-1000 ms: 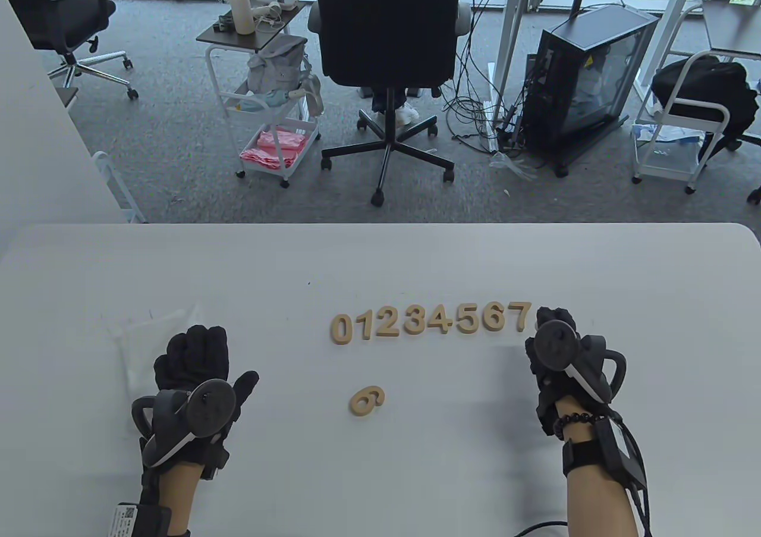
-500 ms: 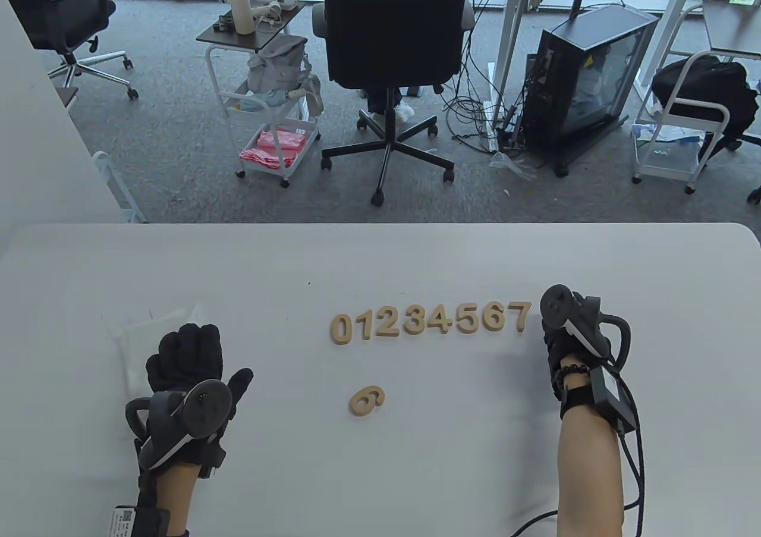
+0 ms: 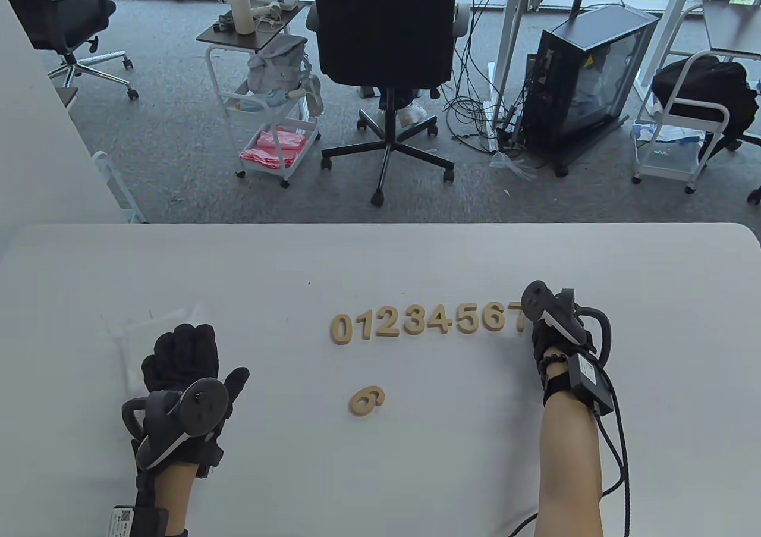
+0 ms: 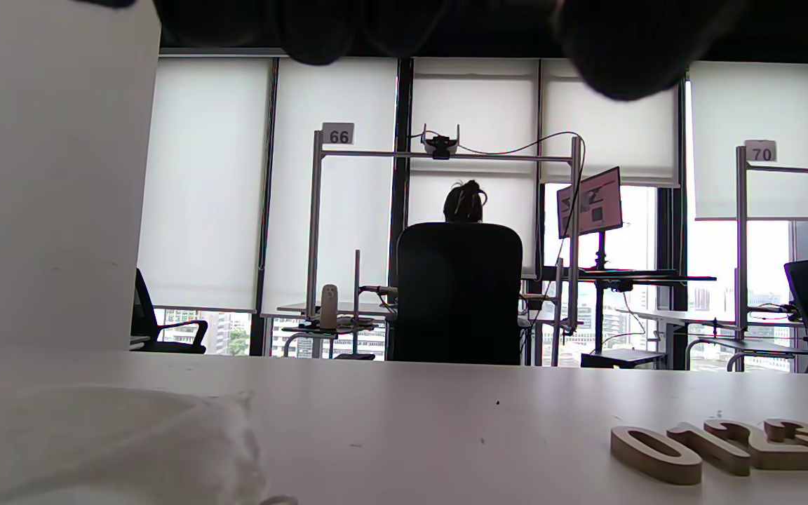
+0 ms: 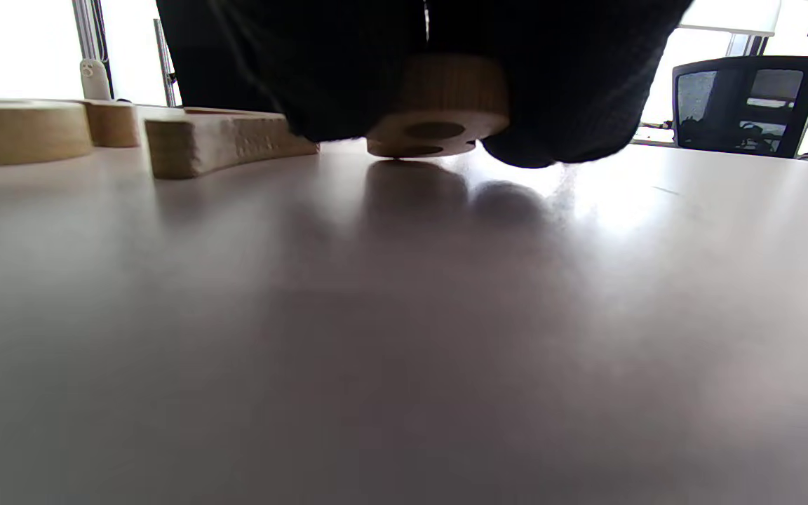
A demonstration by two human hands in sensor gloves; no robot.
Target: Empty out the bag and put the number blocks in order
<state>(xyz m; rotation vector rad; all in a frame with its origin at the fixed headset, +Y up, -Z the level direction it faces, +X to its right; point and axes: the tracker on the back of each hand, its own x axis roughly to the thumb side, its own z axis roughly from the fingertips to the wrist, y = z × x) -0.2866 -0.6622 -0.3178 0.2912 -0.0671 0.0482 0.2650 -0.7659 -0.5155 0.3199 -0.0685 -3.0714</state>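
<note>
Table view: a row of flat tan wooden number blocks (image 3: 428,321) reads 0 to 7 on the white table (image 3: 380,251); the black-gloved right hand (image 3: 556,338) sits at the row's right end, partly covering the 7. A loose wooden 9 block (image 3: 367,399) lies alone, nearer the person. The black-gloved left hand (image 3: 184,364) rests palm down on the clear plastic bag (image 3: 134,338), which looks emptied.
Left wrist view: the crumpled bag (image 4: 109,442) fills the lower left; the row's start (image 4: 656,456) shows at right. Left fingers hang loose, gripping nothing.
Right wrist view: the right fingers (image 5: 572,91) pinch a wooden 8 block (image 5: 435,116), tilted, its lower edge touching the table just beside the wooden 7 block (image 5: 229,140).
Doing it well: lay the 8 flat, upright-reading, level with the row's baseline, without nudging the 7; then let go and fetch the 9.
</note>
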